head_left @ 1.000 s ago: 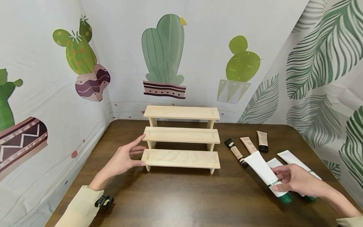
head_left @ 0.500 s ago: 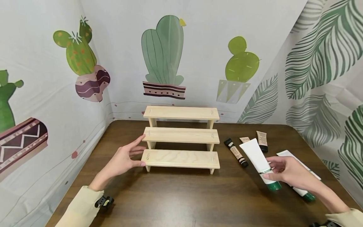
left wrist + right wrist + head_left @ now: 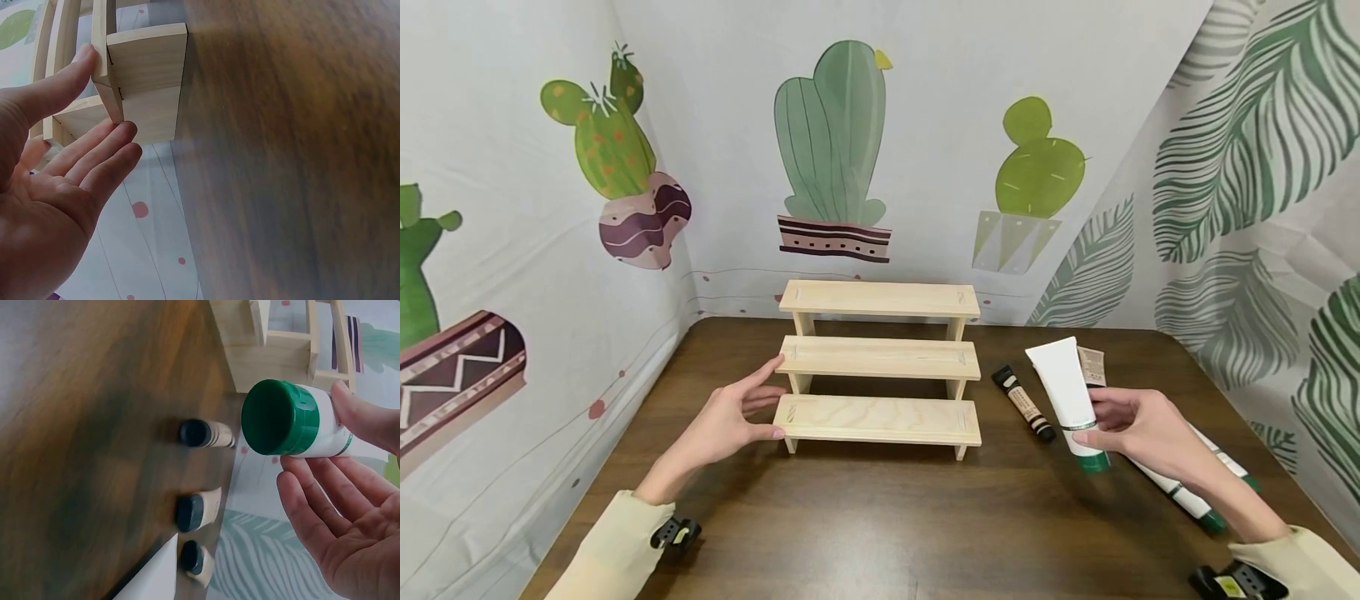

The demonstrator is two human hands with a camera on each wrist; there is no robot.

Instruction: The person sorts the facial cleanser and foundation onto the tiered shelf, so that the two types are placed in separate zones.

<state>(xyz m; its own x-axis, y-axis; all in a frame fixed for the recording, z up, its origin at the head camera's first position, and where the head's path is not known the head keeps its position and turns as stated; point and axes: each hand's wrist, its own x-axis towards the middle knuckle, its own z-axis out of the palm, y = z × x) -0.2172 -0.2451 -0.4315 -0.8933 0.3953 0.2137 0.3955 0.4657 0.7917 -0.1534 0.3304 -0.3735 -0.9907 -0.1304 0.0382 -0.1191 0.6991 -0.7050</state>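
Observation:
My right hand [image 3: 1142,429] pinches a white cosmetic tube [image 3: 1062,383] with a green cap, thumb on one side and fingers on the other. The tube is raised off the table, its cap end pointing down toward me; the green cap [image 3: 269,419] is large in the right wrist view. My left hand [image 3: 722,425] lies at the left end of a three-step wooden display stand [image 3: 880,358]. Its thumb touches the bottom step's edge, the index finger reaches the middle step, and the other fingers extend fairly straight beside the end.
Right of the stand lies a black-and-beige tube [image 3: 1024,403]. A beige tube with a dark cap [image 3: 1092,367] is partly hidden behind the held tube. Two more white tubes with green caps, one the nearer tube [image 3: 1187,500], lie under my right forearm. Printed cloth [image 3: 925,167] hangs behind.
My right hand has lifted the white tube and carried it left and away from me, turning it more upright. The left hand and stand have stayed put.

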